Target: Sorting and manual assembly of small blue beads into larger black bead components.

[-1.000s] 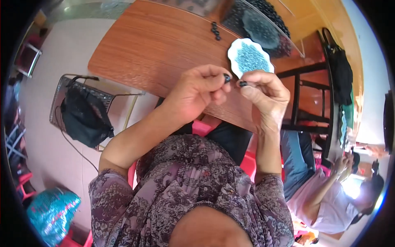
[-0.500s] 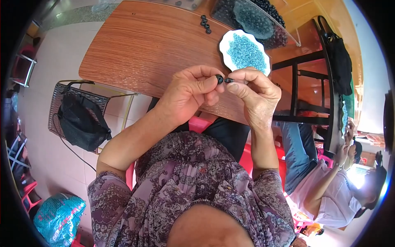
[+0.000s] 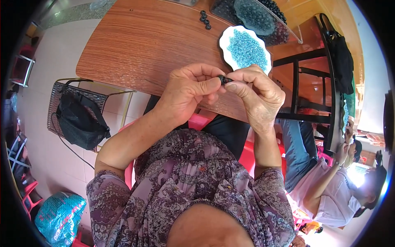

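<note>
Left hand [image 3: 185, 90] pinched a black bead [image 3: 222, 80], right hand [image 3: 263, 98] a dark piece [image 3: 229, 80], grips narrow, the two meeting over the tabletop [image 3: 135, 45] near its edge, seemingly a joining step, next move calling for steady alignment.

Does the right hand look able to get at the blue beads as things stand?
Probably yes: the right hand is near the white dish, and most of the blue beads lie uncovered. It seems to be holding a small dark piece, though, which may hinder picking.
</note>
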The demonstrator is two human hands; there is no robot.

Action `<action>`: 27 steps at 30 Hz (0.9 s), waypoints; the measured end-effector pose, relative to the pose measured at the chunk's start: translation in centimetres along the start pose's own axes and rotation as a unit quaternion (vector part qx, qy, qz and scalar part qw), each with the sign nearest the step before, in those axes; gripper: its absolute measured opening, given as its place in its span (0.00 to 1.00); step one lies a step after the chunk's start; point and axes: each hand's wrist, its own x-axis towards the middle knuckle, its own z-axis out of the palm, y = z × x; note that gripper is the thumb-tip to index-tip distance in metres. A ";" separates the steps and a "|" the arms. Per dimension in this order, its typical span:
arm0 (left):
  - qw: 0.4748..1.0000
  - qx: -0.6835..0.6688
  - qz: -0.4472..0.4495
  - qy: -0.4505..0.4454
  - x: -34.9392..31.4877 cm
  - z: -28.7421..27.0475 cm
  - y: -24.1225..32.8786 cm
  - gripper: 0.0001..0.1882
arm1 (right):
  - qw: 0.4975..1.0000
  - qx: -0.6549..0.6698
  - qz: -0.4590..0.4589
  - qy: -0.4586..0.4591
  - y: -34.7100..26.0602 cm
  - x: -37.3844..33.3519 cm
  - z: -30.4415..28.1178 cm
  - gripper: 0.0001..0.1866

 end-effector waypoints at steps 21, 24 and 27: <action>0.995 0.068 -0.013 0.069 -1.0 0.7 0.5 0.11 | 0.983 -0.141 -0.110 0.046 -0.2 -0.5 1.1 0.11; 0.998 0.030 -0.030 0.051 -0.9 0.3 0.4 0.11 | 0.987 -0.127 -0.083 0.054 -0.1 -0.6 1.3 0.11; 0.997 0.003 -0.046 0.056 -0.8 0.3 0.3 0.10 | 0.989 -0.112 -0.073 0.057 0.4 -0.7 1.5 0.12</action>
